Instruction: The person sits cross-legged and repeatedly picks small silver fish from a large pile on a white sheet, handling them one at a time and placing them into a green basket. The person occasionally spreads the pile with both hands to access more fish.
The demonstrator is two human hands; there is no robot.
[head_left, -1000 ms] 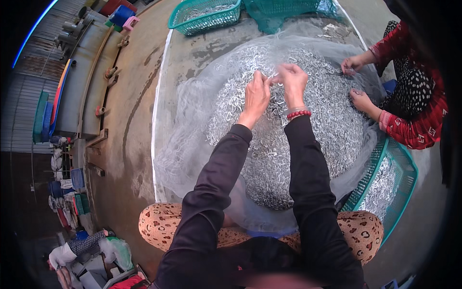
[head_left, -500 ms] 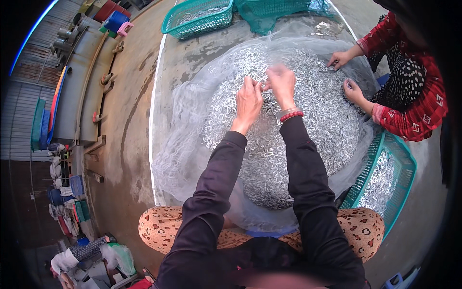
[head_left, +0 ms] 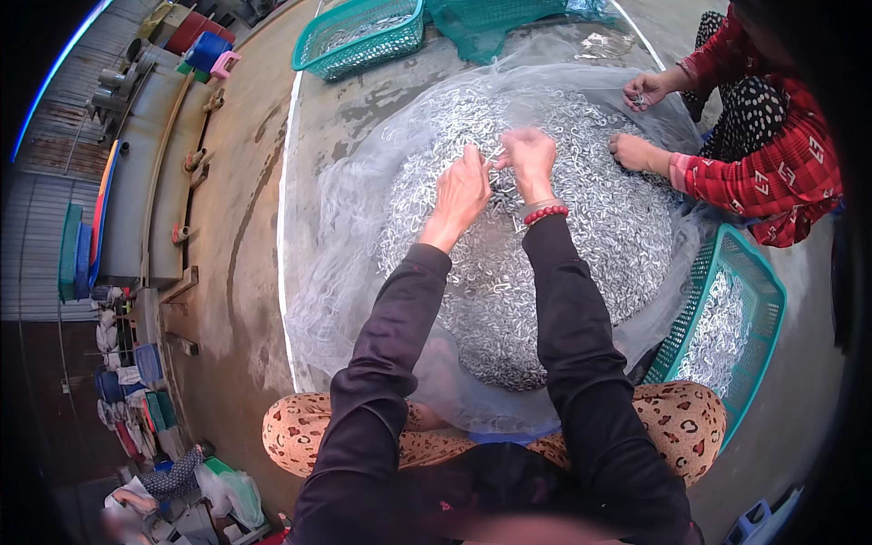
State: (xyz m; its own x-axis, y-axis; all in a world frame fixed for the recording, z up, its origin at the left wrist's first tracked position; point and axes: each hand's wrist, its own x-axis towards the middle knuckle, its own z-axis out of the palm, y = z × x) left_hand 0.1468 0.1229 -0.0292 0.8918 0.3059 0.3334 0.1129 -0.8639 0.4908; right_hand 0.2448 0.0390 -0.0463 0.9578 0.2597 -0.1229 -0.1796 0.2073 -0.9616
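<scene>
Below my hands spreads a broad pile of small curled silvery pieces (head_left: 490,272), looking like little fish, on pale sheer netting (head_left: 331,272). Over the pile's far part, my left hand (head_left: 461,193) is closed, thumb and fingers pinched together. My right hand (head_left: 530,165), with a red bead bracelet (head_left: 546,213) at its wrist, is also closed, its fingertips close to the left ones. Whatever lies between the fingertips is too small and blurred to tell.
At the right another person's hands (head_left: 643,154) work at the pile's edge. A green basket (head_left: 761,363) of the silvery pieces stands at the right, another green basket (head_left: 313,50) at the far left. A white line (head_left: 283,200) runs along the concrete floor.
My hands remain pinched close together over the pile. The other person's nearer hand has moved left onto the pile, while the farther one has lifted with small pieces in its fingers. The view has shifted slightly.
</scene>
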